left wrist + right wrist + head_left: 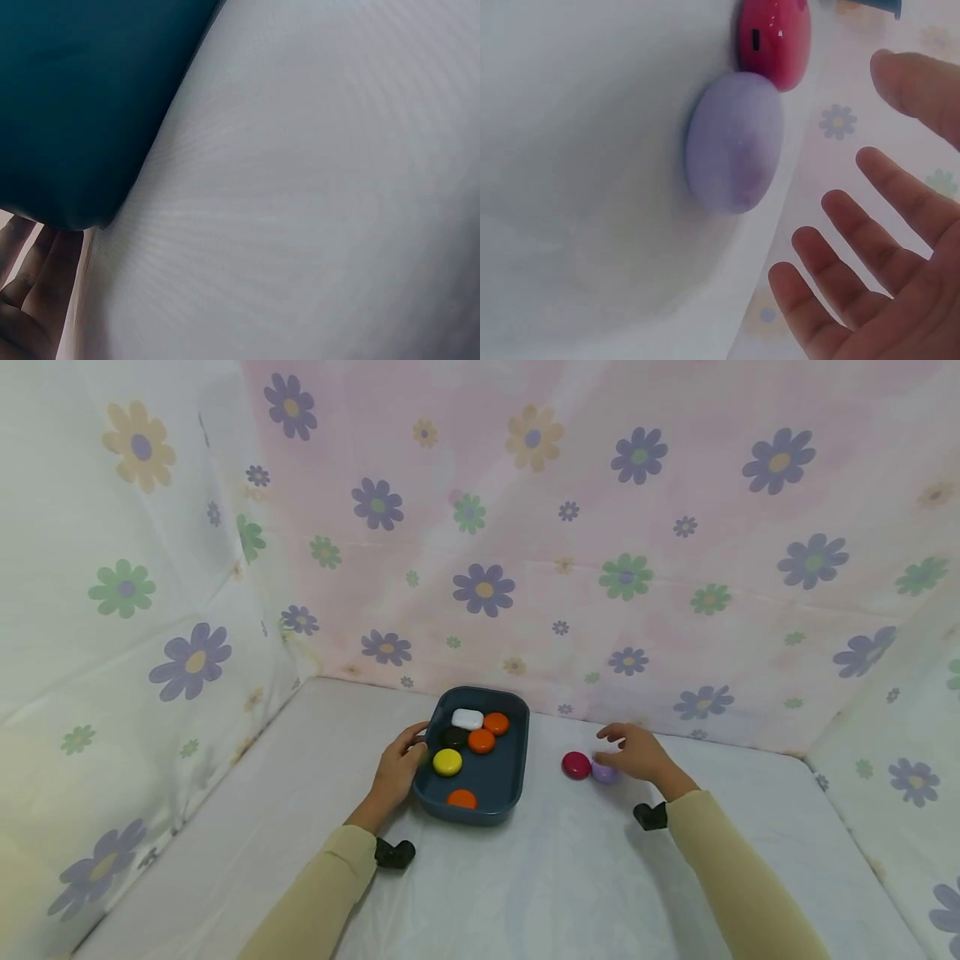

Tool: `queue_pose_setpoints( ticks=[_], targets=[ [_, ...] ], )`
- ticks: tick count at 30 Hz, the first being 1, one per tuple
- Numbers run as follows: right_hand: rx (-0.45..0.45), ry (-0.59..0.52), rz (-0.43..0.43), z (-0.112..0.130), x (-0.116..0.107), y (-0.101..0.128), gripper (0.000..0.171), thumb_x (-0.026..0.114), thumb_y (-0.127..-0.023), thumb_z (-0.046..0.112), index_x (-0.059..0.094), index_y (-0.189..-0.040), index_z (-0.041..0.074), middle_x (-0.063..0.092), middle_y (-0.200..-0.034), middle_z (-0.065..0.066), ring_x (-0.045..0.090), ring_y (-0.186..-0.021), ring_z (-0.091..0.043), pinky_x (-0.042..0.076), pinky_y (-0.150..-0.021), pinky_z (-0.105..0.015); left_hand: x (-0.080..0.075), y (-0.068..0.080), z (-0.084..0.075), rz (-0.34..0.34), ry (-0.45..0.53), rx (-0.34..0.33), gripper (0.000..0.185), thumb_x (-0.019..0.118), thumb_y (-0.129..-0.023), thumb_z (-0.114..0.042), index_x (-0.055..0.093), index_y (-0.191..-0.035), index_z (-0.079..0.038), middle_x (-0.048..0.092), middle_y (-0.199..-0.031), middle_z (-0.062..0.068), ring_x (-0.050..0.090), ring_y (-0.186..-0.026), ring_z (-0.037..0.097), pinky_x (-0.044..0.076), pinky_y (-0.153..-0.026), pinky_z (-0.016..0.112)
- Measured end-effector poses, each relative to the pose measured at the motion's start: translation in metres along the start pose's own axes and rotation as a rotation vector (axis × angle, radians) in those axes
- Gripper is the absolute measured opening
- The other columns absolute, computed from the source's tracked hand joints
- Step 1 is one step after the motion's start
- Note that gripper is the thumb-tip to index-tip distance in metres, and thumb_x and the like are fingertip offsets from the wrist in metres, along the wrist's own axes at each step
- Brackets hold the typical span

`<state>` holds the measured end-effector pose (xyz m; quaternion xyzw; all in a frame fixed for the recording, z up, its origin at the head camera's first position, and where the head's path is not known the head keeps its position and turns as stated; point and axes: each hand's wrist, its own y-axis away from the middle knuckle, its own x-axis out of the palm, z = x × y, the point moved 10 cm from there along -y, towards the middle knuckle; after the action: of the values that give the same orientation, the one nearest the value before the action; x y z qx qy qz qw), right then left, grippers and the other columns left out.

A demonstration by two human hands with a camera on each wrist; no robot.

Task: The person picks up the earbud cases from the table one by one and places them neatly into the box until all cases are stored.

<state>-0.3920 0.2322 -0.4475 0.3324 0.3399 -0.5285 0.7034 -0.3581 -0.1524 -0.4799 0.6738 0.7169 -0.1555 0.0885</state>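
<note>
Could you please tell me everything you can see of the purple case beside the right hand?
The purple case is a smooth, rounded, pale lilac oval, seemingly glossy plastic, closed, lying flat on the white tabletop. It sits right against the red case; whether they touch is unclear. The right hand hovers over it with fingers spread, not gripping it.

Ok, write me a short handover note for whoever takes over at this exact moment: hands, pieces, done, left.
Left hand: grips the left rim of the dark blue plastic tray.
Right hand: open, hovering over the lilac oval pebble, not gripping it.
Done: the tray holds three orange discs, one yellow, one dark, plus a white rounded block.
Left: the lilac pebble and the magenta oval pebble lie touching on the white cloth, right of the tray.
</note>
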Motion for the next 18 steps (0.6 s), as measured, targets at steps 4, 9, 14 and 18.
queue_pose_setpoints(
  ticks=[4, 9, 14, 18],
  targets=[
    [-0.025, -0.028, 0.002, 0.005, 0.001, -0.002, 0.054, 0.072, -0.084, 0.031, 0.057, -0.128, 0.004, 0.056, -0.13, -0.023, 0.053, -0.117, -0.042, 0.046, -0.094, -0.052, 0.0, 0.0, 0.0, 0.003, -0.005, 0.001, 0.041, 0.044, -0.099, -0.02, 0.05, -0.14, -0.023, 0.06, -0.126, 0.013, 0.054, -0.105, 0.027, 0.041, -0.089, 0.037],
    [-0.052, -0.042, 0.014, 0.016, 0.003, -0.002, 0.058, 0.073, -0.082, 0.029, 0.055, -0.132, 0.006, 0.055, -0.135, -0.021, 0.051, -0.121, -0.041, 0.045, -0.096, -0.054, 0.001, 0.001, 0.0, 0.001, -0.013, -0.001, 0.041, 0.043, -0.099, -0.021, 0.05, -0.14, -0.023, 0.06, -0.126, 0.012, 0.054, -0.106, 0.026, 0.041, -0.09, 0.038],
    [-0.073, -0.052, 0.026, 0.028, 0.005, 0.0, 0.06, 0.073, -0.083, 0.026, 0.052, -0.136, 0.007, 0.052, -0.139, -0.02, 0.049, -0.125, -0.04, 0.044, -0.098, -0.055, 0.001, 0.0, 0.001, 0.002, -0.011, 0.005, 0.041, 0.043, -0.1, -0.02, 0.049, -0.14, -0.023, 0.06, -0.125, 0.013, 0.054, -0.104, 0.026, 0.041, -0.088, 0.036],
    [-0.078, -0.077, 0.028, 0.036, 0.006, -0.001, 0.06, 0.074, -0.083, 0.025, 0.053, -0.136, 0.008, 0.052, -0.138, -0.02, 0.05, -0.125, -0.039, 0.044, -0.099, -0.054, 0.001, 0.0, 0.001, -0.001, -0.013, 0.012, 0.041, 0.044, -0.1, -0.021, 0.049, -0.141, -0.023, 0.06, -0.125, 0.013, 0.054, -0.102, 0.026, 0.041, -0.087, 0.035]
  ],
)
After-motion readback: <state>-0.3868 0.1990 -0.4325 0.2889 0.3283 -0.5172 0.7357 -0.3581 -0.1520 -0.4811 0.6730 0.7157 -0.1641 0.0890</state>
